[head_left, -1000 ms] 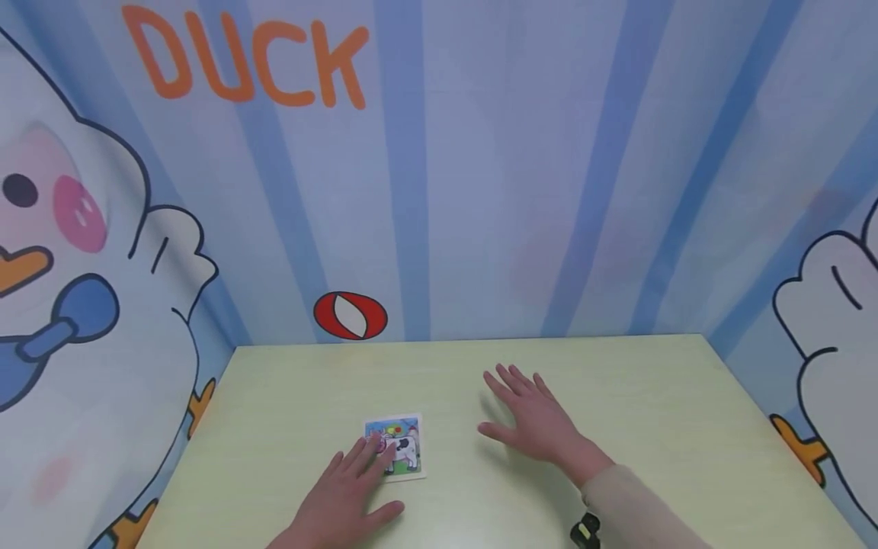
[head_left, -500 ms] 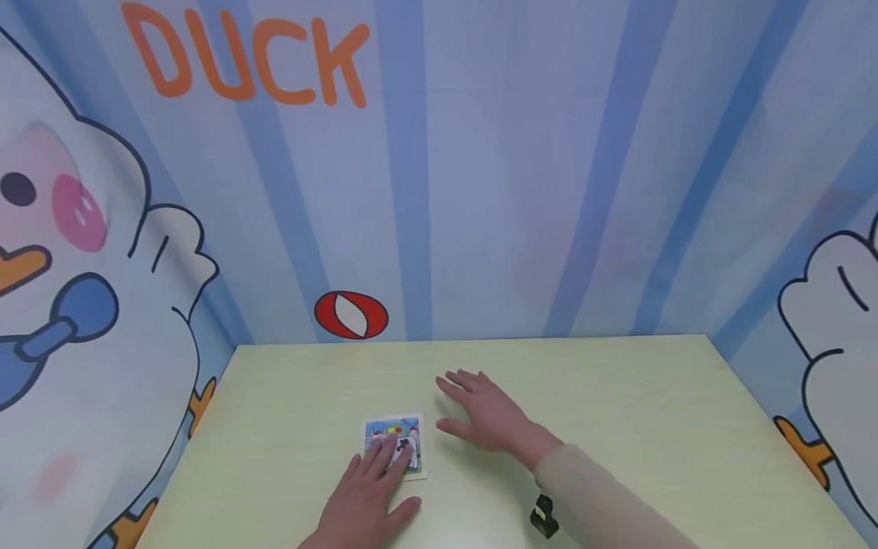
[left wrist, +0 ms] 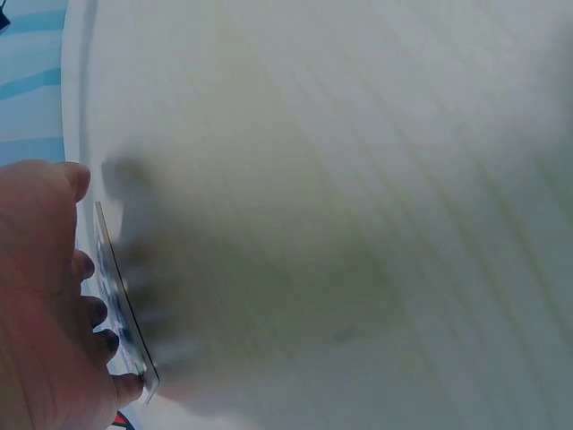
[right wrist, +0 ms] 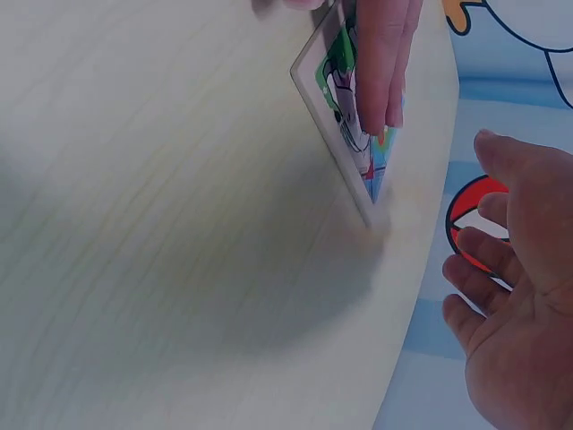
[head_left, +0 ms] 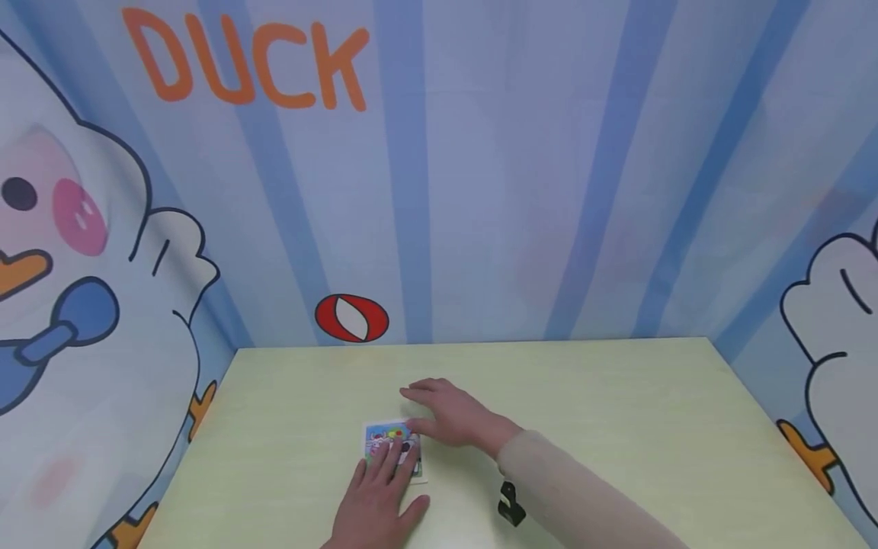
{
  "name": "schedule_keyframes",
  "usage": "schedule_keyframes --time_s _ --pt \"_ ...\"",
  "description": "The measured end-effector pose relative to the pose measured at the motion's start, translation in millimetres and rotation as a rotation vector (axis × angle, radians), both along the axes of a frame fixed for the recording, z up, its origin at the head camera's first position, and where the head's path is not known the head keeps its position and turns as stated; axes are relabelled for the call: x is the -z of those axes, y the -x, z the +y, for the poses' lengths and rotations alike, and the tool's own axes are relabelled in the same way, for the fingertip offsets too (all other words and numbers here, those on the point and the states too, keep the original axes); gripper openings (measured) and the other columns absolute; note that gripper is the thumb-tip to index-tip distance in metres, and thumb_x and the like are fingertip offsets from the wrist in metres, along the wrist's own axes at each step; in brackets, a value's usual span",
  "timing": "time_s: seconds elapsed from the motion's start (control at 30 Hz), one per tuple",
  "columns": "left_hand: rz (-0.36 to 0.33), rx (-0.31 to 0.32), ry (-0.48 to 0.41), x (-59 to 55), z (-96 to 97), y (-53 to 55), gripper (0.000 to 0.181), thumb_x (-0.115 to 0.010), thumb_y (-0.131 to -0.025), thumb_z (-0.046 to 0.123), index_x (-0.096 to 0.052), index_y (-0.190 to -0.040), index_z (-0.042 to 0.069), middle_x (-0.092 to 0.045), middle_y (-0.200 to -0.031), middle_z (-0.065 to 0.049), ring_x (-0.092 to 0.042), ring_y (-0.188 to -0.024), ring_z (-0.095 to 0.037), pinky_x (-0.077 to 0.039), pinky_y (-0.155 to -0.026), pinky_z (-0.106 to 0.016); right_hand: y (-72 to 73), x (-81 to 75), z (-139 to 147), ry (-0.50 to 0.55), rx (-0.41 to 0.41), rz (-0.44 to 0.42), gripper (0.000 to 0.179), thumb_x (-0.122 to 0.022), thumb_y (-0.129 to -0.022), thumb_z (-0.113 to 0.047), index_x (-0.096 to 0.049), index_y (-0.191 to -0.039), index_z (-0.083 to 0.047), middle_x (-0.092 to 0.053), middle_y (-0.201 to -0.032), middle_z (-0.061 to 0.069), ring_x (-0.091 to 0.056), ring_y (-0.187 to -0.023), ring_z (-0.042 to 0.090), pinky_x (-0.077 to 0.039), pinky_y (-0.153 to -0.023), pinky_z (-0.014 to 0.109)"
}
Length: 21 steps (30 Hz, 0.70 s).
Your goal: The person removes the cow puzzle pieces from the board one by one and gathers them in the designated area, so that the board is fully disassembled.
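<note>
A small square picture card (head_left: 374,433) with a cow drawn on it lies on the pale table (head_left: 638,427). My left hand (head_left: 376,499) reaches over its lower part with straight, slightly spread fingers, hiding much of the cow. In the left wrist view, that hand (left wrist: 40,305) shows the fingertips right at the card (left wrist: 125,313). At the upper right corner of the card is my right hand (head_left: 453,413), fingers extended left beyond it and thumb overlapping the corner. The right wrist view shows the right hand (right wrist: 528,296) above the tabletop, loosely bent and holding nothing.
Behind the table rises a blue striped backdrop (head_left: 480,191) with printed duck figures, the word DUCK (head_left: 288,65) and a red oval (head_left: 352,318). A small black object (head_left: 511,505) sits at the right sleeve (head_left: 569,488).
The right hand has moved left across the table to the card's upper right corner. My left hand has slid rightward over the card, covering more of the cow. The card has stayed in place.
</note>
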State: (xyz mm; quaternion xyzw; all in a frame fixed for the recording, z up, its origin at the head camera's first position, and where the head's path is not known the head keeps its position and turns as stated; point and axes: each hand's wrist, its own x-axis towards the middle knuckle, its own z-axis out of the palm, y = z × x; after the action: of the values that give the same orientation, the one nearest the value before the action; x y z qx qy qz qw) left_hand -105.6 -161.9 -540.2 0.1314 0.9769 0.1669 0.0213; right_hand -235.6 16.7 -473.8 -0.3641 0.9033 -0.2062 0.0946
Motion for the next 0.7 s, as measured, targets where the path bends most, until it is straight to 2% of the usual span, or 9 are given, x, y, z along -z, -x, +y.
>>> schedule_keyframes --time_s 0.37,0.7 --pt "0.011 0.008 0.007 -2.4 -0.2 -4.1 0.074 -0.052 -0.107 0.059 -0.045 -0.163 0.011 -0.037 -0.171 -0.015 -0.033 -0.158 -0.041 -0.029 -0.123 -0.067 3.6 10.2 -24 -0.04 -0.022 -0.021 0.046 -0.071 -0.105 -0.032 -0.066 -0.148 -0.017 -0.067 -0.14 0.004 -0.059 -0.131 0.021 -0.048 -0.114 0.038" --pt "0.04 0.053 0.058 0.4 -5.5 -1.9 0.075 -0.051 -0.107 0.061 -0.044 -0.164 0.013 -0.038 -0.171 -0.012 -0.035 -0.158 -0.037 -0.034 -0.121 -0.065 8.8 11.5 -35 -0.052 -0.056 -0.033 0.036 -0.069 -0.106 -0.025 -0.073 -0.139 -0.013 -0.07 -0.133 0.004 -0.062 -0.126 0.02 -0.048 -0.113 0.038"
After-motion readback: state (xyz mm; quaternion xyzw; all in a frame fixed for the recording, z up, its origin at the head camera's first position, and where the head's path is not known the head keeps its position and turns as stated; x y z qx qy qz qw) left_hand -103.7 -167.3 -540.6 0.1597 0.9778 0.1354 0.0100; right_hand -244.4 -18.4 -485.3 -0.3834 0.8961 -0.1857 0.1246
